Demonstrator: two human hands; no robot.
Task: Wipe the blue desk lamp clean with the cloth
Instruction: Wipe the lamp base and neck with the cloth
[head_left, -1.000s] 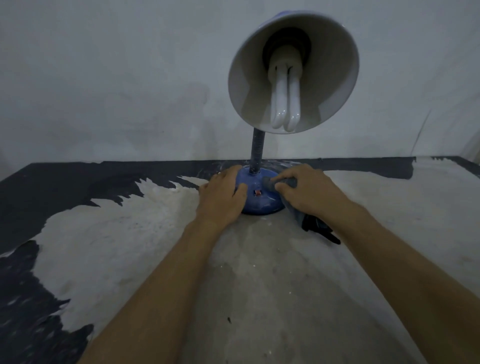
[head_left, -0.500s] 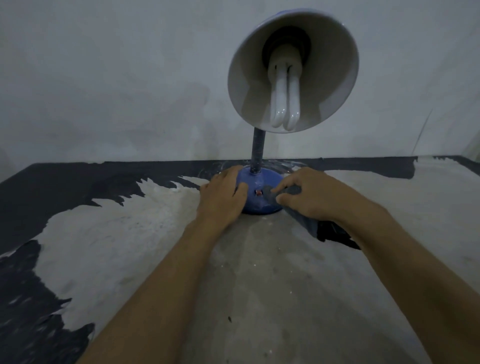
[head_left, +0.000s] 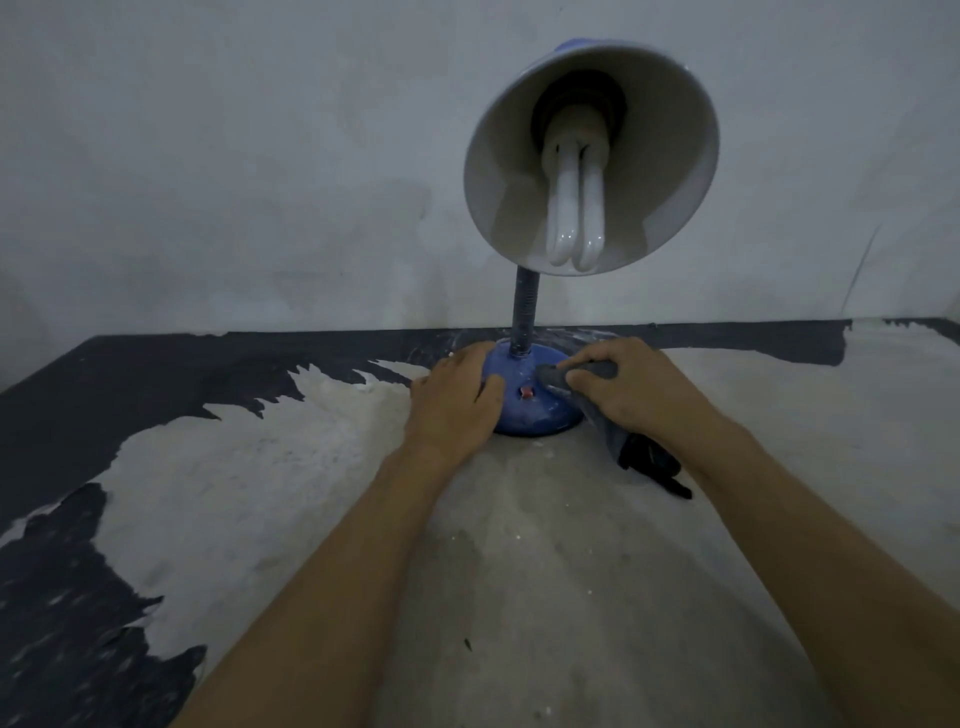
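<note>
The blue desk lamp stands near the back of the table on a round blue base (head_left: 535, 410) with a small red switch. Its dark flexible neck (head_left: 523, 317) rises to a shade (head_left: 592, 156) tilted toward me, with a white spiral bulb inside. My left hand (head_left: 454, 402) cups the left side of the base, thumb lying on top of it. My right hand (head_left: 631, 389) grips a dark grey cloth (head_left: 613, 431) and presses it against the right side of the base. The cloth's tail hangs below my wrist onto the table.
The table (head_left: 519, 571) has a worn top, pale where the dark paint has peeled, with dark patches along the left and back. A bare whitish wall (head_left: 234, 182) stands right behind the lamp.
My right hand has slid the cloth back along the right side of the base, toward the neck. The left hand stays on the base.
</note>
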